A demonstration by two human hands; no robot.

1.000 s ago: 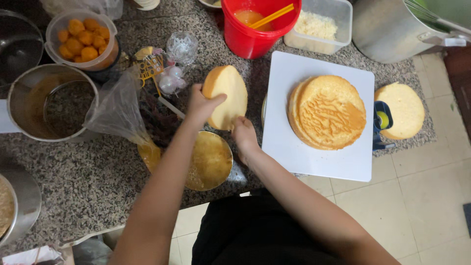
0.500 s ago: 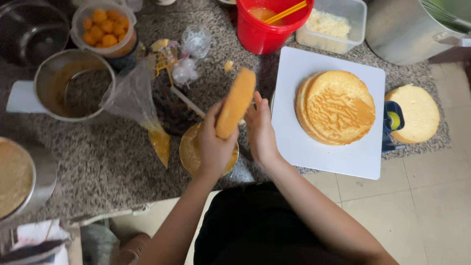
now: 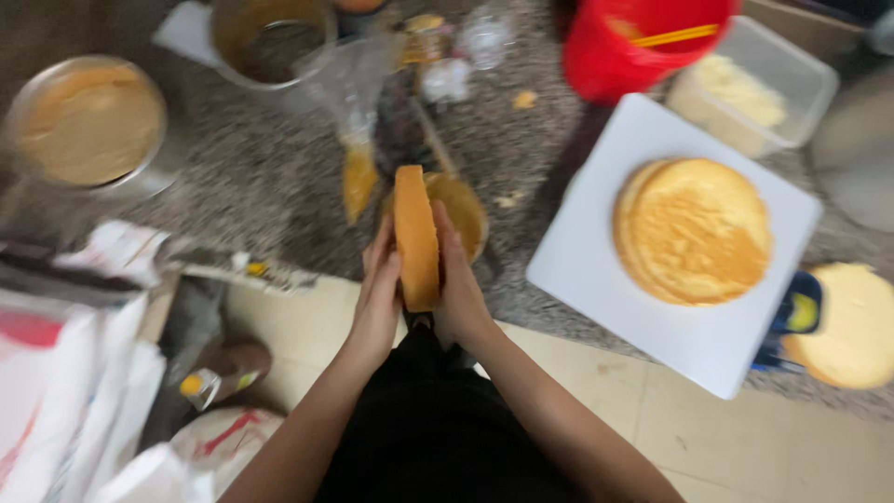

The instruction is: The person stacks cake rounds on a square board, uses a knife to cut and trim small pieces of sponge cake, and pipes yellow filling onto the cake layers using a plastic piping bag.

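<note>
Left hand and right hand pressed flat against a cake layer, gripping it upright on edge between the fingers. Beyond the fingertips, a filled round tin; right of them, stacked layers on a white board. Could crack or slip if squeezed unevenly.

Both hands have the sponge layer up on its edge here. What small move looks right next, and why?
Probably tip the cake layer flat and carry it toward the white board. The left hand and right hand press it upright between their palms, and the stacked layers lie flat there.
</note>
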